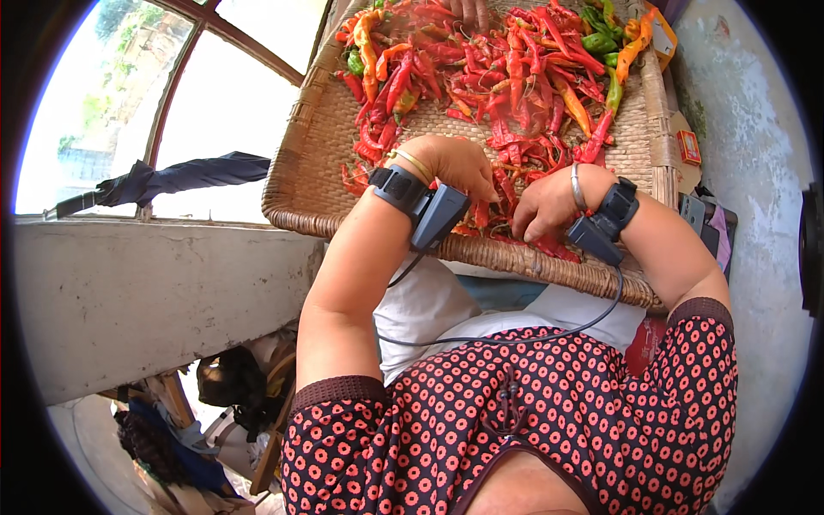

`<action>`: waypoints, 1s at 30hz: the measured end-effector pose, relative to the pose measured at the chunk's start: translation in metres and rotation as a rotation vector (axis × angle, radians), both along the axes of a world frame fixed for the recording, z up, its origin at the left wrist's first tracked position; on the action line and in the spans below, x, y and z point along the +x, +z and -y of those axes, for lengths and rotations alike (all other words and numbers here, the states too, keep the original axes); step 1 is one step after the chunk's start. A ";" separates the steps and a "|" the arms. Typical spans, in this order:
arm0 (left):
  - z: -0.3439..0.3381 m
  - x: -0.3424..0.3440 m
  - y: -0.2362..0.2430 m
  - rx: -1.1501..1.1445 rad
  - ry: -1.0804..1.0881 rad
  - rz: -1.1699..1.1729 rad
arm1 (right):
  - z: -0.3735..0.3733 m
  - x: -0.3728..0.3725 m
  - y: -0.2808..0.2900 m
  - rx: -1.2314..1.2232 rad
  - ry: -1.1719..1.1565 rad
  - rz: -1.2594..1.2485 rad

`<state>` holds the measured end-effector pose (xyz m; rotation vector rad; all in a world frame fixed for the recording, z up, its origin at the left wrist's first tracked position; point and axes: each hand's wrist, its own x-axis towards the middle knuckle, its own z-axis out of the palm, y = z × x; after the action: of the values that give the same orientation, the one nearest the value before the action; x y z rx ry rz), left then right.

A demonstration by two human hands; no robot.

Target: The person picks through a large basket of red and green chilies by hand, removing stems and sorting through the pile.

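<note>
A large woven wicker tray [635, 142] holds a heap of red chili peppers [515, 73], mixed with some orange and green ones. My left hand [455, 163] reaches over the tray's near part, its fingers bent down beside some red chilies. Just right of it, my right hand [549, 206] is low among the peppers near the front rim, with its fingers curled together. Whether either hand grips a chili is hidden by the fingers and the backs of the hands. Each wrist wears a bracelet and a strapped dark device.
Beyond the heap, what look like another person's fingers [468, 12] rest on the peppers. A folded dark umbrella [189, 176] lies on the window sill at left. A black cable [549, 336] links the wrist devices across my lap. A worn wall [747, 129] stands at right.
</note>
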<state>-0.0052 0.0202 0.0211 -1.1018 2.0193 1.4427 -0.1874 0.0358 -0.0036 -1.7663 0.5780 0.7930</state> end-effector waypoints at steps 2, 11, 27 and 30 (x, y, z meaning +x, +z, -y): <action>0.005 0.002 -0.019 0.031 -0.082 0.011 | -0.004 0.001 -0.032 -0.013 0.085 0.074; 0.013 0.011 -0.013 -0.677 0.261 -0.215 | 0.014 -0.001 -0.008 -0.833 -0.195 0.489; 0.031 0.014 -0.042 -1.160 0.442 -0.220 | 0.038 -0.017 -0.019 -1.308 -0.498 0.415; 0.030 0.013 -0.042 -1.080 0.356 -0.193 | 0.038 -0.014 -0.020 -1.353 -0.486 0.367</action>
<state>0.0083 -0.0102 -0.0205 -1.8343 2.9425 0.4838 -0.2015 -0.0018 -0.0236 -2.6664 1.3959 -0.4437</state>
